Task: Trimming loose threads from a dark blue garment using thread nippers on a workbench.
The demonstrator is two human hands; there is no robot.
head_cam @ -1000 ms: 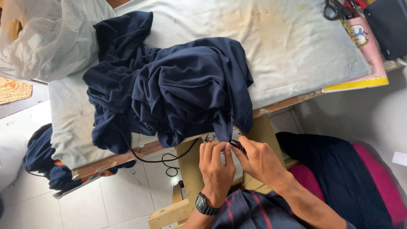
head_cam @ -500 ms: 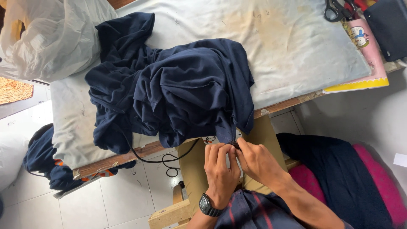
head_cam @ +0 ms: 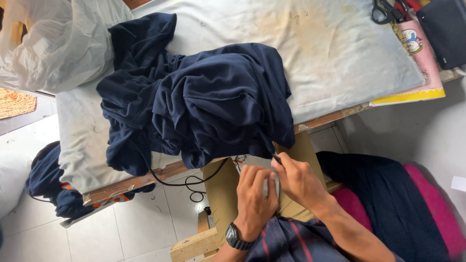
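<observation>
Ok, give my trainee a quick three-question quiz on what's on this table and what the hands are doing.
1. True or false: the navy cloth lies bunched on the padded table.
2. Which hand pinches the cloth's hanging edge: A left, B right?
3. What tool lies at the table's far right corner?

Key:
1. True.
2. B: the right hand pinches it; the left hand sits beside it, watch on the wrist.
3. Scissors.
</observation>
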